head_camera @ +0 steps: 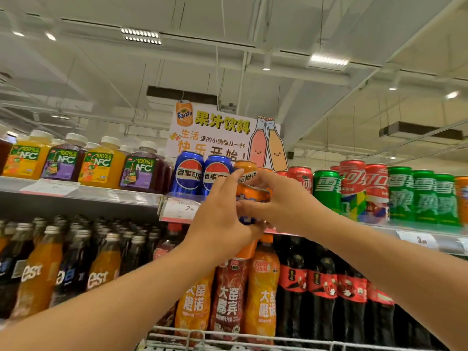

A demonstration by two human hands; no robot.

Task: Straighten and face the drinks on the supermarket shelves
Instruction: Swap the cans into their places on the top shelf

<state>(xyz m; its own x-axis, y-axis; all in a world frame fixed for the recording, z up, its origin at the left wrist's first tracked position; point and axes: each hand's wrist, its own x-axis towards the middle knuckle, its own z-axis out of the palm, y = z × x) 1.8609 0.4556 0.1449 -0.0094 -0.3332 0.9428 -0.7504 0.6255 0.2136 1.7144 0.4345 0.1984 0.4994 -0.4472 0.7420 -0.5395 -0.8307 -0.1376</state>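
Orange can [249, 198] sat off shelf edge [174, 211], right of blue Pepsi cans [188, 172]. Left hand [222, 219] wrapped round its lower body, right hand [281, 201] pinched near top, guessing to spin label forward. Smooth shiny metal cylinder, probably slippy. Red and green cans [326, 188] lined up further right.

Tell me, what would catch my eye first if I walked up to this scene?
Two bare hands meet mid-frame on an orange can at the top shelf's front edge: the left hand cups it from below-left, the right hand grips it from the right. Above stands a Fanta juice sign; blue Pepsi cans sit left, green Sprite cans right.
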